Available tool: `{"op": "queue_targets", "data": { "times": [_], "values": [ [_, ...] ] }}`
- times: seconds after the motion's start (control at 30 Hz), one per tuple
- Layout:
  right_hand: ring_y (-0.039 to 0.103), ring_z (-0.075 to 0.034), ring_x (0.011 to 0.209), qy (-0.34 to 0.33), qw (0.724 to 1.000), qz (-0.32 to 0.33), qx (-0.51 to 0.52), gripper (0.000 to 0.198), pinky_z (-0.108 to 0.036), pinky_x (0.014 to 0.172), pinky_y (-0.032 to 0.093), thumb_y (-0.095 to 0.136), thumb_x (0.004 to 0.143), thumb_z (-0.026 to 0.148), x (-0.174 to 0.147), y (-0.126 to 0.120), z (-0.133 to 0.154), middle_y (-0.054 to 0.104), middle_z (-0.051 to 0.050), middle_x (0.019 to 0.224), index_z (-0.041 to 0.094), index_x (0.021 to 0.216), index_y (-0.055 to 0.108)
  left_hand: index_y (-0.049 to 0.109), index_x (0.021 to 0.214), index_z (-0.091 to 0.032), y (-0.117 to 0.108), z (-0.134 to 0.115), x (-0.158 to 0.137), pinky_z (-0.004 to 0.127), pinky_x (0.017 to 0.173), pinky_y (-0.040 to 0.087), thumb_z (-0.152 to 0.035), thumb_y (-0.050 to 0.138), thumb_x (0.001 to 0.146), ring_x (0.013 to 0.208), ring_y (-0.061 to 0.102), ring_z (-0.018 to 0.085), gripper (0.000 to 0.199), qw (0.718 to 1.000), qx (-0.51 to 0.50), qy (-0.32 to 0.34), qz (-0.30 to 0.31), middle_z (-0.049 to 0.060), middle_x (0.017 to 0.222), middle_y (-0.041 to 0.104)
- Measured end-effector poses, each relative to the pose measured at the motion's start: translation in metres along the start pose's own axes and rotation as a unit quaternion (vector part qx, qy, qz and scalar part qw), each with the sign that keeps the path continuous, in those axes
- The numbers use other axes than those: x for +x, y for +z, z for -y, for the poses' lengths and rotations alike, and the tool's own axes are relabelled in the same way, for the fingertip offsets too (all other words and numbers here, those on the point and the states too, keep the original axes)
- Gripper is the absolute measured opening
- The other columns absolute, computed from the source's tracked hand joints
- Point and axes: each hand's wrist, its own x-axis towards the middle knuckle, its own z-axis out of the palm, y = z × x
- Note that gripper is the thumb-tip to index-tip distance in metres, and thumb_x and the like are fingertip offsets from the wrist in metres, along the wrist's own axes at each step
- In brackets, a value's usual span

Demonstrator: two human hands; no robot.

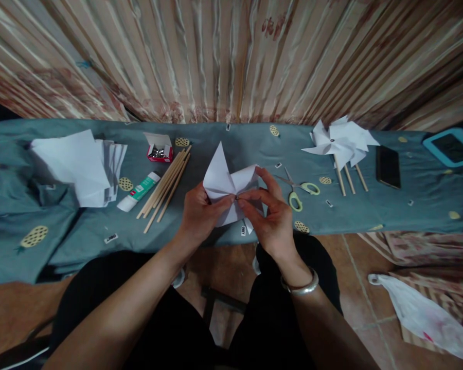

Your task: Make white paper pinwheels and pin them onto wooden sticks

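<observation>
A white paper pinwheel (218,180) with folded blades is held up between both hands above the table's front edge. My left hand (200,210) is closed on its left side, the thumb pressing near the centre. At that centre, the thumb and finger of my right hand (269,213) pinch a tiny dark metal piece (236,198), which looks like a thumbtack; its exact shape is too small to tell. Left of the hands lie several wooden sticks (165,187), and behind them a small red and white box (160,150) holds shiny metal tacks.
A glue stick (139,192) and a stack of white paper (71,167) lie left. Green-handled scissors (298,188) rest right of my hands. Farther right are finished pinwheels (337,141) on sticks, a phone (388,167) and a blue-framed device (453,146). A curtain (224,61) hangs behind the table.
</observation>
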Motion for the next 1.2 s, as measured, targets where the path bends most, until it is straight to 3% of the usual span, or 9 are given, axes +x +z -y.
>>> {"op": "queue_targets", "data": {
  "times": [1.2],
  "values": [
    [0.044, -0.026, 0.138, 0.026, 0.999, 0.018, -0.002, 0.004, -0.05, 0.115, 0.035, 0.068, 0.082, 0.022, -0.0006, -0.001, -0.0003, 0.055, -0.005, 0.141, 0.024, 0.08, 0.072, 0.072, 0.096, -0.015, -0.0001, -0.0006, -0.0035, 0.032, 0.074, 0.055, -0.029, 0.076, 0.066, 0.08, 0.07, 0.022, 0.033, 0.998, 0.06, 0.021, -0.003, 0.006, 0.089, 0.077]
  ]
}}
